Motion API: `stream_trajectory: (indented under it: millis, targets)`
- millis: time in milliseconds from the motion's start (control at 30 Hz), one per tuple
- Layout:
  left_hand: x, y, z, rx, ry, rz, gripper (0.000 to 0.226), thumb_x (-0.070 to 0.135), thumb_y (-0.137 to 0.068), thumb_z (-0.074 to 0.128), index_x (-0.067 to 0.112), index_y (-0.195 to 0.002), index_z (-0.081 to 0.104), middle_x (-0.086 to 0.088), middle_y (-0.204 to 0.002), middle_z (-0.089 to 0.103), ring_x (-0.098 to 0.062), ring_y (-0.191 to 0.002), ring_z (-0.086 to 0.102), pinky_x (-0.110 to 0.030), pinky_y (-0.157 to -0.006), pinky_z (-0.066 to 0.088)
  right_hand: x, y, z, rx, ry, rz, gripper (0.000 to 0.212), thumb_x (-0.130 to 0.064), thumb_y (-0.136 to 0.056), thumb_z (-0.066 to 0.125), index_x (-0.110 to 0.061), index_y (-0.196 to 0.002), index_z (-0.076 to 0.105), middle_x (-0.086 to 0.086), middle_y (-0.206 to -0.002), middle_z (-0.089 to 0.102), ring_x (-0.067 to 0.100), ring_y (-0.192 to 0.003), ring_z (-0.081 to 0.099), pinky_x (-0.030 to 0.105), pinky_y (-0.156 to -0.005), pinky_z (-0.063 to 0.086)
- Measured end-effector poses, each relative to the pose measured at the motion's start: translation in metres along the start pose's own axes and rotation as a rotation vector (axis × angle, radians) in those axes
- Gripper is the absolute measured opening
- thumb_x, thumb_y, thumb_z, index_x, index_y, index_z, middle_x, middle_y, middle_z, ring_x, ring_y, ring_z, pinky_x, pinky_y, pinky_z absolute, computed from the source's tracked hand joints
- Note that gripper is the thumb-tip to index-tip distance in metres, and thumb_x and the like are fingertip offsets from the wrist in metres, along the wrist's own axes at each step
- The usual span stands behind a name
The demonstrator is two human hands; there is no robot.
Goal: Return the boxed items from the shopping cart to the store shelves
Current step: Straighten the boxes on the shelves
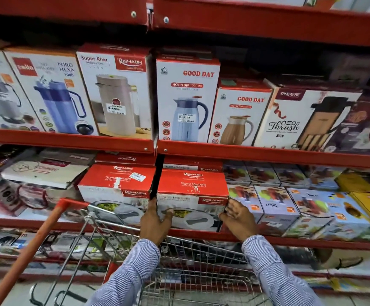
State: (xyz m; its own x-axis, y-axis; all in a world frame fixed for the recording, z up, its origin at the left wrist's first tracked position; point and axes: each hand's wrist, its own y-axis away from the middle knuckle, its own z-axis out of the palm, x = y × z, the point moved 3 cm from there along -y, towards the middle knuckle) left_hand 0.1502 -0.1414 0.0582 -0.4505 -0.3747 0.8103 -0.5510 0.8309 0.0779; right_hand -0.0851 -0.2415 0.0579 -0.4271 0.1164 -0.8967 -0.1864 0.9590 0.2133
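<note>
A red-and-white Rishabh Sigma Marbella casserole box (192, 195) rests on the second red shelf (290, 240), front face towards me. My left hand (154, 221) grips its lower left corner, fingers tucked into the gap beside it. My right hand (238, 217) presses on its lower right corner. A matching Rishabh box (115, 188) stands just to the left on the same shelf. Below my arms the wire shopping cart (179, 261) with its orange handle (31, 248) looks empty where I can see into it.
The upper shelf holds flask boxes: Cello (47, 91), Super Riva (115, 91), two Good Day boxes (186, 100), Trueware (301, 118). Juicer boxes (276, 208) stand right of my box. Flat boxes (40, 173) are stacked to the left. More goods lie on the lowest shelf.
</note>
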Motion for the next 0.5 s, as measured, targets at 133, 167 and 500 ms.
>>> stream_trajectory:
  millis: [133,167,500]
  targets:
    - [0.005,0.001,-0.008,0.052,-0.005,0.013,0.068,0.034,-0.09,0.062,0.008,-0.146,0.036,-0.013,-0.13,0.064,-0.03,-0.109,0.066,-0.029,-0.089,0.052,-0.014,0.009,-0.002,0.058,0.019,-0.025,0.065,-0.015,-0.08,0.073,-0.016,-0.14,0.047,0.002,-0.137,0.058,0.019,-0.121,0.059,0.025,-0.095,0.045]
    - [0.01,0.002,-0.014,0.107,0.026,0.029,0.064,0.033,-0.088,0.064,0.008,-0.143,0.042,-0.011,-0.126,0.067,-0.028,-0.107,0.067,-0.032,-0.09,0.054,-0.022,0.011,-0.007,0.139,0.02,-0.048,0.062,-0.016,-0.079,0.074,-0.018,-0.136,0.051,0.002,-0.13,0.062,0.018,-0.114,0.062,0.023,-0.089,0.047]
    - [0.144,-0.045,-0.094,0.46,0.172,0.424,0.045,0.027,-0.083,0.069,0.012,-0.124,0.058,-0.006,-0.118,0.071,-0.02,-0.103,0.067,-0.026,-0.093,0.048,-0.182,-0.01,-0.005,0.172,-0.154,-0.478,0.051,-0.004,-0.084,0.063,-0.009,-0.134,0.052,0.005,-0.128,0.061,0.014,-0.115,0.057,0.009,-0.085,0.045]
